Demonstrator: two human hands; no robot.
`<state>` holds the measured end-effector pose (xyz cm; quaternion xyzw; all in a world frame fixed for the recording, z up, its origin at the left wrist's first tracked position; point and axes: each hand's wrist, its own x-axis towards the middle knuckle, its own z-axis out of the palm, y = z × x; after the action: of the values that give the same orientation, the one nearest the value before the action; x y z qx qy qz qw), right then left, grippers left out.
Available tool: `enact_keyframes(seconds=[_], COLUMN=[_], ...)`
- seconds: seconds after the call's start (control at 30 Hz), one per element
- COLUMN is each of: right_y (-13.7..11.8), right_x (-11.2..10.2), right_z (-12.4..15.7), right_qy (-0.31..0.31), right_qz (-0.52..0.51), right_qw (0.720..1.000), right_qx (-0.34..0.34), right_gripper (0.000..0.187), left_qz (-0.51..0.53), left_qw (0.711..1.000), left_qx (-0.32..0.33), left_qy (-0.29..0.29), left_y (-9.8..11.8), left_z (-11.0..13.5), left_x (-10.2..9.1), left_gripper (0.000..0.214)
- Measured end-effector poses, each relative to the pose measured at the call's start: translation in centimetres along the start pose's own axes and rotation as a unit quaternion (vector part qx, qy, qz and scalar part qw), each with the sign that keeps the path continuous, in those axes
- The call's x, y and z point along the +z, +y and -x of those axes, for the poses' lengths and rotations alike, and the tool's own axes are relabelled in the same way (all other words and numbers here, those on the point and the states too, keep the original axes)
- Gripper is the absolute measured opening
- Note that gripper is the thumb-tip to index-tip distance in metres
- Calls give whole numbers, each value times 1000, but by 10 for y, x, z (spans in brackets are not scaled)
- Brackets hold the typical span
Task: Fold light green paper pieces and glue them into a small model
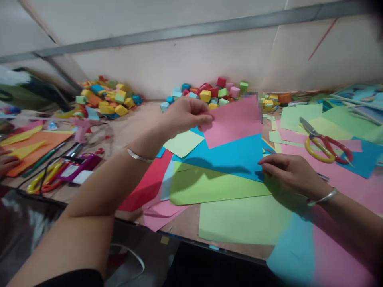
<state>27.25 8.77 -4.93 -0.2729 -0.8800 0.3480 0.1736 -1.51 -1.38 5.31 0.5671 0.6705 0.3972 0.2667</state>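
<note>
My left hand [185, 115] is raised over the table and pinches the left corner of a pink paper sheet [233, 121], lifting it. Under that sheet lies a blue paper sheet [230, 157], and my right hand [291, 171] rests on its right edge with the fingers curled and pressed down. Light green sheets [215, 185] lie beneath the blue one, nearer to me. Both wrists wear a silver bangle.
Two heaps of small folded coloured paper cubes [104, 99] [212, 93] sit by the wall. Red-and-yellow scissors [324, 145] lie on papers at the right. Orange paper [38, 145], pens and another scissors [44, 181] lie left, where another person's hand [7, 161] shows.
</note>
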Motion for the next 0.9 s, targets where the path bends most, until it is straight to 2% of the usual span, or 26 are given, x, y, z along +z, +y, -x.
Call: enact_keyframes(seconds=[0.1, 0.2, 0.4, 0.57, 0.67, 0.73, 0.8, 0.87, 0.9], right_y=[2, 3, 3, 4, 5, 4, 2, 1, 1], right_x=[2, 4, 5, 6, 5, 5, 6, 7, 8], right_z=[0, -1, -1, -1, -1, -1, -1, -2, -2], right_qy=[-4, -19, -21, -11, 9, 29, 44, 60, 72], right_qz=[37, 45, 38, 31, 28, 15, -23, -86, -123], right_qw=[999, 999, 999, 999, 999, 999, 999, 993, 988], right_qx=[-9, -7, -23, -27, -25, -15, 10, 47, 61], right_gripper=[32, 34, 30, 27, 26, 29, 36, 42, 42], left_qz=[-19, -48, -62, -66, -60, -49, -49, -64, -71], left_qw=[997, 993, 985, 984, 991, 996, 999, 991, 985], left_qx=[41, 67, 86, 79, 59, 35, 15, -21, -36], left_qy=[62, 81, 133, 147, 107, 62, -3, -119, -155], left_y=[11, 22, 45, 44, 35, 26, 17, 7, 1], left_z=[10, 22, 43, 44, 35, 26, 15, 4, -1], left_x=[-26, -42, -57, -64, -59, -47, -27, 0, 15], left_gripper=[12, 11, 14, 14, 13, 12, 7, 10, 13])
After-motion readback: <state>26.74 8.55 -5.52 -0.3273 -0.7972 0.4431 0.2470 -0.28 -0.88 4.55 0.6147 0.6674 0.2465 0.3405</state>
